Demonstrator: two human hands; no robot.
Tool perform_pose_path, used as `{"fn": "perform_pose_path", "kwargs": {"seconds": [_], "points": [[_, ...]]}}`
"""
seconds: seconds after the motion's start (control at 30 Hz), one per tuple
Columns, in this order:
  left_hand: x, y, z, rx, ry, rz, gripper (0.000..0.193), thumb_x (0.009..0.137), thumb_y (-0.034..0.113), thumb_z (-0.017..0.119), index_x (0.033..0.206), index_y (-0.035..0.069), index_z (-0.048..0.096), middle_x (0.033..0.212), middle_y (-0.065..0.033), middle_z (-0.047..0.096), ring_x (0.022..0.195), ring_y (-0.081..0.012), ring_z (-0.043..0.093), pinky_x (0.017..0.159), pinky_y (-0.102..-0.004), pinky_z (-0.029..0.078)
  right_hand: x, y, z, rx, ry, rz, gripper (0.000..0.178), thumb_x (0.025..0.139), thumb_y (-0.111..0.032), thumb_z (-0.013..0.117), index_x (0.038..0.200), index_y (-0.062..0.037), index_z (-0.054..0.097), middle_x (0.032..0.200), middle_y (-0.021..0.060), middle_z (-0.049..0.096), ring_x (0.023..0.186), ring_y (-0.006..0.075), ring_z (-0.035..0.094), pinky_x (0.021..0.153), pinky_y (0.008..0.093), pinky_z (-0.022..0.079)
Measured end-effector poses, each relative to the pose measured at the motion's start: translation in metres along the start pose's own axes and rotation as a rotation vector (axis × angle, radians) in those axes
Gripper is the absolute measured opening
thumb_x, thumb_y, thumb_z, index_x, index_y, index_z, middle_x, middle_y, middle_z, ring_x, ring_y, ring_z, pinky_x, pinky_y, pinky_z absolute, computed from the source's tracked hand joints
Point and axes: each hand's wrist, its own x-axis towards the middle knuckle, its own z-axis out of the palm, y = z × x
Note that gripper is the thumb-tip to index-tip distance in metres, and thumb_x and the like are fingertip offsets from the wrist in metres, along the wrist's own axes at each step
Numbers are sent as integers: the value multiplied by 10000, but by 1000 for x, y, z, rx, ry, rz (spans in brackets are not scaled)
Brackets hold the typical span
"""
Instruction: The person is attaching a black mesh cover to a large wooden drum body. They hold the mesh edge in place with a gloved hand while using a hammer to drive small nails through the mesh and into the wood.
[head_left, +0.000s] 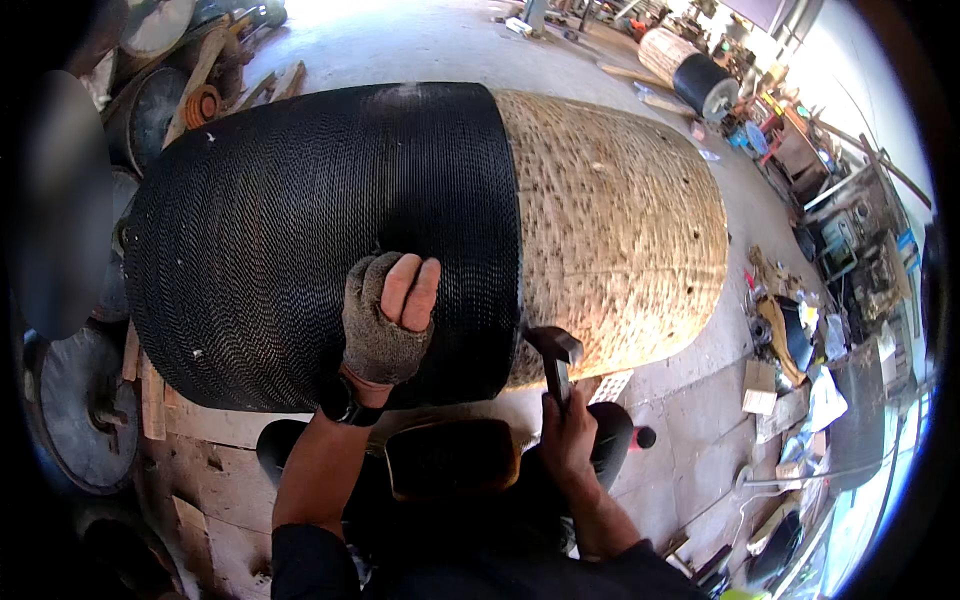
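Where the pale drum lies: sideways, straight ahead
Drum heft: looks heavy and stiff, I'd grab low at both ends
Black ridged wrap: probably grippy, pretty tough
Left hand: gloved, curled tight over the wrap, can't tell if anything's pinched
Right hand: clenched round the handle of the hammer

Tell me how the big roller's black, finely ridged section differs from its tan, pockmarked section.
The black, finely ridged section is closely lined; the tan, pockmarked section is irregularly speckled. The black section lies left and looks longer; the tan section lies right and looks shorter. Both form one barrel-shaped roller.
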Motion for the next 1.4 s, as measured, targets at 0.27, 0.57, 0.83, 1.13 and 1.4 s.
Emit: {"fn": "perform_pose_path", "kwargs": {"seconds": [0.27,0.57,0.83,1.13,1.4], "points": [[0,3,3,64,18,-40,397,752,-8,685,1130,99,631,1091,-84,589,958,-289,606,811,-453,516,1,2,4,41,-15,-46,131,940,-88,601,1009,11,552,732,239,605,613,392,600,520,402,441],[4,0,10,205,-22,-95,461,706,1,711,1139,118,604,1124,-87,554,1005,-294,585,862,-446,522,-21,27,-7,17,-33,-67,252,891,-110,653,1077,6,530,822,229,638,738,422,658,624,475,523],[-20,95,-11,-226,-4,-73,170,901,19,635,1060,33,580,931,-97,592,874,-256,608,756,-393,515,-48,60,2,22,-16,-32,212,942,-148,630,1005,-3,489,710,236,622,650,450,629,545,507,482],[-73,148,6,-491,-200,-259,441,893,14,669,1318,52,559,1041,-121,678,955,-277,659,879,-405,503,-51,64,-5,-11,-19,-71,216,932,-156,644,1015,-10,508,719,235,628,652,449,635,546,509,493],[-56,151,-6,-512,-334,-389,542,821,-9,674,1339,47,523,998,-105,661,919,-255,639,858,-410,502,-53,52,-17,111,-20,-80,227,943,-163,633,1081,-7,542,733,227,624,659,421,646,581,461,510]]}}
